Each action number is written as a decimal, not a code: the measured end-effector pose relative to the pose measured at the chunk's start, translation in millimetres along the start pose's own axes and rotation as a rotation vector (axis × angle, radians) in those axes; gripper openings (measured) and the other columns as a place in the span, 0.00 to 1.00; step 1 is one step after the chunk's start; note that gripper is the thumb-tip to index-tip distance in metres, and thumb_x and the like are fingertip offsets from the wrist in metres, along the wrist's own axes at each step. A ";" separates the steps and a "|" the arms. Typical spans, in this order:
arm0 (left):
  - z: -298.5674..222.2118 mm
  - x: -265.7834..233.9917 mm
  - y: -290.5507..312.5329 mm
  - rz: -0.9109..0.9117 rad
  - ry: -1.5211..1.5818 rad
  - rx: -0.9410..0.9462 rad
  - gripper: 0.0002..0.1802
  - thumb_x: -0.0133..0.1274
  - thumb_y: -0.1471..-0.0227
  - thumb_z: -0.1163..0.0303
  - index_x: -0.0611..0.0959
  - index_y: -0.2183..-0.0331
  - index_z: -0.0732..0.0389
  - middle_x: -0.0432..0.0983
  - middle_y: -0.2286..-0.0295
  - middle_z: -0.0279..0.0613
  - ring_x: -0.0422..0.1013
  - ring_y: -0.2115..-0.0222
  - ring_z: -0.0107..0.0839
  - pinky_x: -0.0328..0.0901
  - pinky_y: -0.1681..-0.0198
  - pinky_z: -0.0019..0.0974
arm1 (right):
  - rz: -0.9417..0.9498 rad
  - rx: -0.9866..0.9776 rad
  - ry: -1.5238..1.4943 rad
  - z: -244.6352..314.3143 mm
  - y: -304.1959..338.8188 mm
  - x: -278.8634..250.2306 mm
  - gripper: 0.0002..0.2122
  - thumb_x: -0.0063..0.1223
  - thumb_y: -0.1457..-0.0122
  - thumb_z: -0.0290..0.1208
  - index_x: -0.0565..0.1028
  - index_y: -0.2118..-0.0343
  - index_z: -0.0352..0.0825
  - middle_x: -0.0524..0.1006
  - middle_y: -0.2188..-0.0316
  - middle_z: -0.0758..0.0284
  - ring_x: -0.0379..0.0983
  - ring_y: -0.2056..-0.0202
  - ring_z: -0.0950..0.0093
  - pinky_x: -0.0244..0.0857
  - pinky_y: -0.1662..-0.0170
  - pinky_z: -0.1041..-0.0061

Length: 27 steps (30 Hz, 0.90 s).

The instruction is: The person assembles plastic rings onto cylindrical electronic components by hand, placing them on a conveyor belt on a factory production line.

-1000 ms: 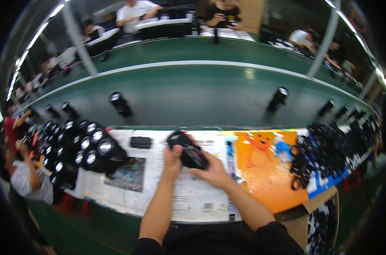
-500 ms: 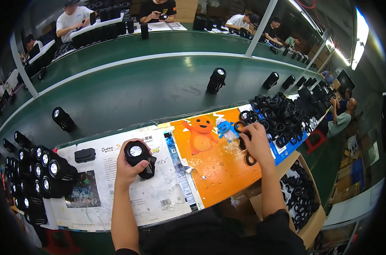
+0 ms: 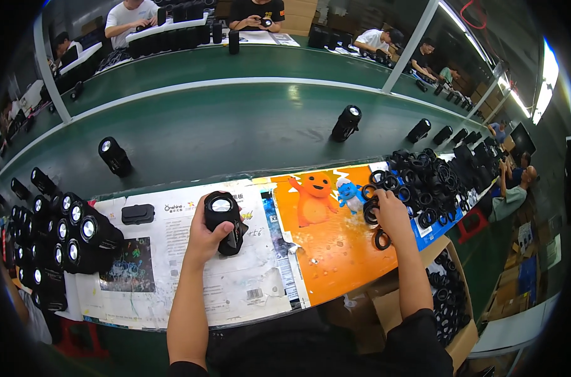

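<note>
Behind the black cylinder [image 3: 225, 217], left fingers [image 3: 201, 221] are partly hidden.

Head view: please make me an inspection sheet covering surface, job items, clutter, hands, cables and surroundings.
Surface: scuffed white printed sheet beside orange cartoon-printed sheet.
Job items: black cylinder with silvery disc on top; black ring by the right hand.
Clutter: pile of black rings, clustered black cylinders, oblong black piece.
Hands: left hand grips the black cylinder; right hand is at the black ring, grip unclear.
Cables: red cord-like loop overhead, upper right.
Surroundings: long green surface bearing spaced black cylinders; cardboard box of black parts; people opposite.
</note>
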<state>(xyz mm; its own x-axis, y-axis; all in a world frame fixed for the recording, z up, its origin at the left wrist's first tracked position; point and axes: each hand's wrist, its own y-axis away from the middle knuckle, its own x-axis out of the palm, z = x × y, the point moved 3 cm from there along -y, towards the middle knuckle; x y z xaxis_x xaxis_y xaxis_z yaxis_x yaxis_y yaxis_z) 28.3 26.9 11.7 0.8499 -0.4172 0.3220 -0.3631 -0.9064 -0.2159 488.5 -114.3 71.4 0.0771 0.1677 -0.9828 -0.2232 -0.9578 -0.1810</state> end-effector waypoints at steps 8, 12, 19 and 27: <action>5.5 -10.9 -0.4 -0.053 -0.052 0.021 0.50 0.78 0.52 0.43 0.72 0.40 0.62 0.82 0.55 0.50 0.83 0.58 0.41 0.82 0.53 0.46 | 0.034 -0.075 -0.172 23.4 -14.7 -23.2 0.12 0.68 0.38 0.29 0.81 0.53 0.33 0.80 0.59 0.58 0.83 0.60 0.55 0.80 0.57 0.62; 6.5 -7.7 -0.1 -0.013 0.006 -0.040 0.52 0.76 0.50 0.41 0.72 0.38 0.63 0.82 0.53 0.51 0.83 0.57 0.41 0.81 0.52 0.46 | -0.004 -0.026 -0.897 66.9 -31.0 10.2 0.12 0.73 0.41 0.21 0.80 0.56 0.29 0.81 0.59 0.62 0.86 0.59 0.71 0.82 0.55 0.74; 4.7 -1.4 -1.0 0.035 0.081 -0.029 0.55 0.73 0.50 0.37 0.71 0.36 0.64 0.81 0.53 0.51 0.83 0.56 0.42 0.81 0.53 0.45 | -0.016 -0.353 -0.878 123.1 -34.0 63.0 0.16 0.57 0.41 0.10 0.79 0.52 0.31 0.83 0.45 0.59 0.79 0.40 0.58 0.73 0.37 0.65; 9.9 -7.4 -0.3 0.028 0.014 -0.037 0.56 0.72 0.51 0.34 0.72 0.36 0.63 0.81 0.54 0.47 0.83 0.56 0.39 0.80 0.53 0.41 | 0.094 -0.445 -0.628 129.0 -8.7 34.4 0.21 0.53 0.48 0.12 0.82 0.50 0.33 0.77 0.36 0.54 0.69 0.33 0.49 0.67 0.32 0.57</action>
<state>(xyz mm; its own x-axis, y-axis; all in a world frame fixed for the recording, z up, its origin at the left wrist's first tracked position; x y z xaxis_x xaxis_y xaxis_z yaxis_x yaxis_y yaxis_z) 26.0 31.0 0.3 0.8336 -0.4434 0.3292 -0.4013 -0.8959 -0.1906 367.7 -70.1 34.4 -0.5177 0.0547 -0.8538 0.2200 -0.9559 -0.1946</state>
